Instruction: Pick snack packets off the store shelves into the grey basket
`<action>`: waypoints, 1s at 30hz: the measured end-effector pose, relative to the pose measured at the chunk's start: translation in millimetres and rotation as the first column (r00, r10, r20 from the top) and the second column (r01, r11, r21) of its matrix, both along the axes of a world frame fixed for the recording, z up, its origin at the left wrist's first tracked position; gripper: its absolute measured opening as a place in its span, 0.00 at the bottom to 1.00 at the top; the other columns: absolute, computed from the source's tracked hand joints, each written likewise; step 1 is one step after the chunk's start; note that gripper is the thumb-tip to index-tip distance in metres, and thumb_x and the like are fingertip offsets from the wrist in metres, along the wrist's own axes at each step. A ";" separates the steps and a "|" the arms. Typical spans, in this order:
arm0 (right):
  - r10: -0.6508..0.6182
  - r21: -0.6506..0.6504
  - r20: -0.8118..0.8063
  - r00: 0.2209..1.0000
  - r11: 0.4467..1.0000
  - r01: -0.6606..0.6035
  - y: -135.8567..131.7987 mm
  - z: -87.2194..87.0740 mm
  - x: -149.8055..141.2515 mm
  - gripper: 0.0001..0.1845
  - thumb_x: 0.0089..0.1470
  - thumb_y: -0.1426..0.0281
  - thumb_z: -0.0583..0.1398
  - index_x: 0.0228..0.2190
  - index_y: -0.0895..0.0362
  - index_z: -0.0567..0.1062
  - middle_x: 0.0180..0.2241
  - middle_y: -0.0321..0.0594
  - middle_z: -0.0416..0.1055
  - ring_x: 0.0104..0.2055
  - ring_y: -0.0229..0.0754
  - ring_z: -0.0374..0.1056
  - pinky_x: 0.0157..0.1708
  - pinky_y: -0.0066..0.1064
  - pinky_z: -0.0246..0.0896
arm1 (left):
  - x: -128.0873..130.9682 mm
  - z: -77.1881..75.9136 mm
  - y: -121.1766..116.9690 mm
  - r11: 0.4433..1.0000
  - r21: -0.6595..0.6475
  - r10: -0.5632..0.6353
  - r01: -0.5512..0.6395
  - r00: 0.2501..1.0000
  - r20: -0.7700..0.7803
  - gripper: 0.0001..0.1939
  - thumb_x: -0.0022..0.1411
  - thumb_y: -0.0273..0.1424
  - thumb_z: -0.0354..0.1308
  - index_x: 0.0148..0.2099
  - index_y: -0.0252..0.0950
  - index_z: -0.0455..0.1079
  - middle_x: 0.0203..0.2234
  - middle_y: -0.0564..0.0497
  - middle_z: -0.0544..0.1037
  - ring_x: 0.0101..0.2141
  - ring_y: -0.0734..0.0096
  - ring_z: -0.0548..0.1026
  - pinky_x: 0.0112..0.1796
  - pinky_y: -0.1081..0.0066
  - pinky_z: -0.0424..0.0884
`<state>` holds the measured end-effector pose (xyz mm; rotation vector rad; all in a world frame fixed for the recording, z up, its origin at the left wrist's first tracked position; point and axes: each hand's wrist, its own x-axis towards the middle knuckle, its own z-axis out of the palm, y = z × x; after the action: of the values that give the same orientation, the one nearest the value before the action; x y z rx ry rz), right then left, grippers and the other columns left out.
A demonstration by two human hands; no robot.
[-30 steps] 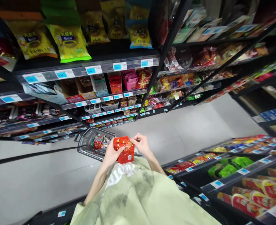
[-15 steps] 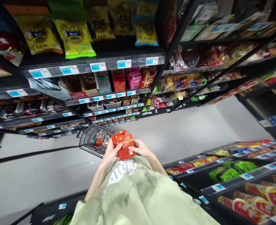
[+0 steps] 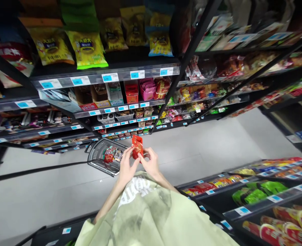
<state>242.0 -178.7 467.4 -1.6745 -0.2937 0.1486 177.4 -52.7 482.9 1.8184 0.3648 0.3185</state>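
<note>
In front of my body I hold up red snack packets [image 3: 137, 145], stacked or overlapping; how many there are I cannot tell. My left hand [image 3: 127, 164] is closed on their left edge, thumb and fingers pinching. On the other side my right hand [image 3: 149, 163] grips the lower right edge, its thumb near the front. Just left of my hands, on the floor, stands a dark grey shopping basket [image 3: 96, 155] with a long dark handle. Several small packets [image 3: 109, 154], red, green and dark, lie inside it.
Shelves with price tags [image 3: 110, 77] run along the far side, carrying yellow snack bags [image 3: 89, 48] and open boxes of small packs [image 3: 132, 92]. More shelves stand close at the right, with green bags [image 3: 260, 191] and red tubs [image 3: 279, 227]. Grey floor [image 3: 192, 147] lies between.
The red packets have drawn together from a spread, wider shape to a narrower, more upright one, and rose slightly. Both hands moved closer together. The view shifted a little.
</note>
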 end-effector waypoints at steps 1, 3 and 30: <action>0.024 -0.028 0.096 0.995 0.999 -0.021 1.0 3.2 -0.9 0.12 0.54 0.64 0.64 0.41 0.53 0.77 0.40 0.43 0.74 0.43 0.46 0.71 0.44 0.39 0.70 | -0.1 2.7 -1.2 0.998 -0.048 -0.036 0.036 0.999 -0.005 0.26 0.61 0.39 0.61 0.60 0.39 0.66 0.58 0.41 0.69 0.56 0.54 0.69 0.56 0.57 0.68; 0.099 -0.095 0.271 0.957 0.993 -0.076 1.5 9.1 -3.1 0.15 0.51 0.68 0.65 0.43 0.50 0.78 0.45 0.45 0.72 0.54 0.51 0.67 0.54 0.47 0.65 | 0.7 5.2 -2.8 0.983 -0.172 -0.075 0.069 0.997 -0.030 0.27 0.61 0.41 0.60 0.60 0.35 0.67 0.55 0.40 0.73 0.54 0.52 0.72 0.54 0.55 0.69; -0.200 0.186 -0.366 0.909 0.941 0.282 -26.0 -9.4 12.7 0.21 0.48 0.57 0.68 0.38 0.59 0.74 0.36 0.41 0.77 0.37 0.42 0.72 0.39 0.34 0.70 | -8.7 3.8 30.2 0.627 -0.724 0.098 -0.289 0.951 -0.294 0.25 0.48 0.40 0.73 0.46 0.32 0.76 0.39 0.43 0.83 0.37 0.58 0.80 0.42 0.62 0.75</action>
<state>254.6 -204.7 457.9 -1.4039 0.1582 0.2074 168.6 -22.4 486.8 0.9595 0.7425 0.0668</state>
